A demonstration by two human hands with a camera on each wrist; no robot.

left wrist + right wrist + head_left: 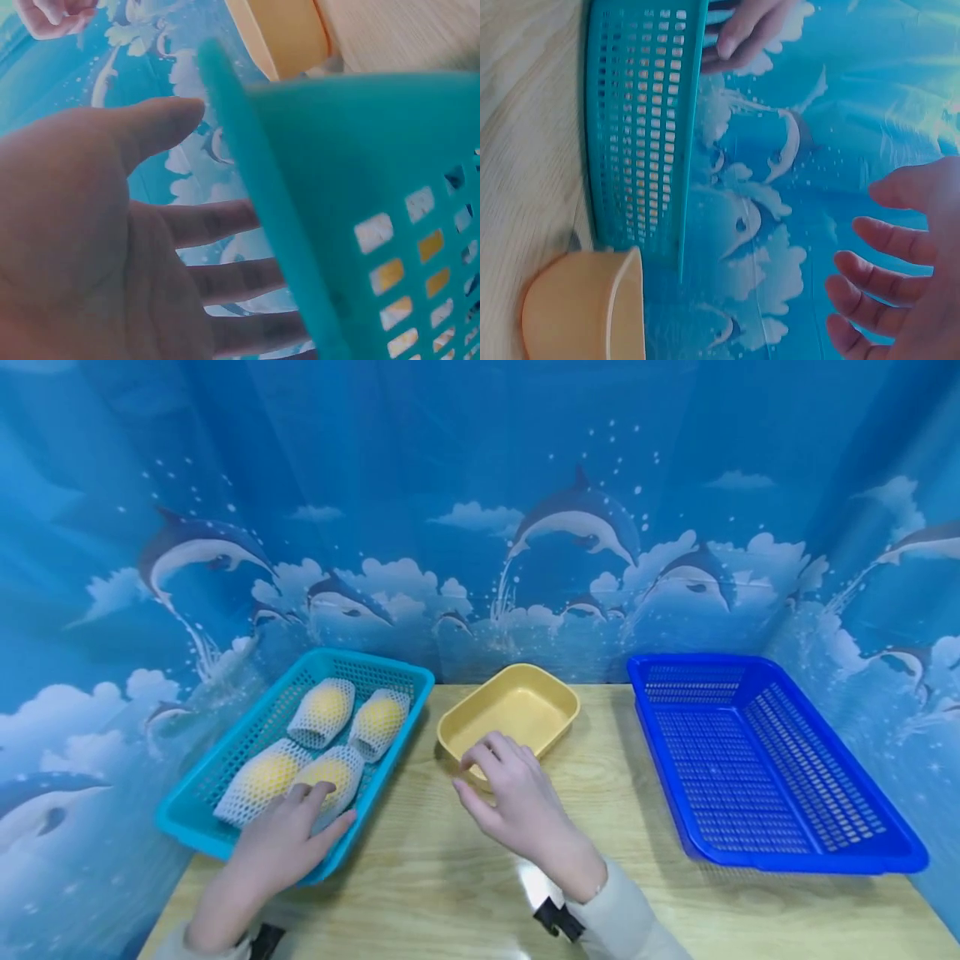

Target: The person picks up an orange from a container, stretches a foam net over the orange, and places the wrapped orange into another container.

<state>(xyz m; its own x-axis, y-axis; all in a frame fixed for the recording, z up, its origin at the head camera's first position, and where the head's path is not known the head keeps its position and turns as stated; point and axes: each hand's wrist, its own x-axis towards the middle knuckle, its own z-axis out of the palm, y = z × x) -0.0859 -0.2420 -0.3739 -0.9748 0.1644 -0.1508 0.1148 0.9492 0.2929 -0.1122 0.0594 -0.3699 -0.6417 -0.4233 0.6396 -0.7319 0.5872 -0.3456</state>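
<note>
My left hand is over the near end of a teal basket, its fingers loosely spread and holding nothing. Several yellow fruits in white foam nets lie in that basket. The nearest fruit is partly hidden behind my fingers; contact cannot be made out. In the left wrist view, the thumb and fingers are beside the teal rim. My right hand hovers by the near edge of a yellow tub, its fingers slightly bent. Nothing is in its grasp in the right wrist view, where the palm shows.
To the right stands a blue plastic basket with perforated walls. The baskets and tub rest on a light wooden table. Behind them hangs a blue curtain printed with dolphins.
</note>
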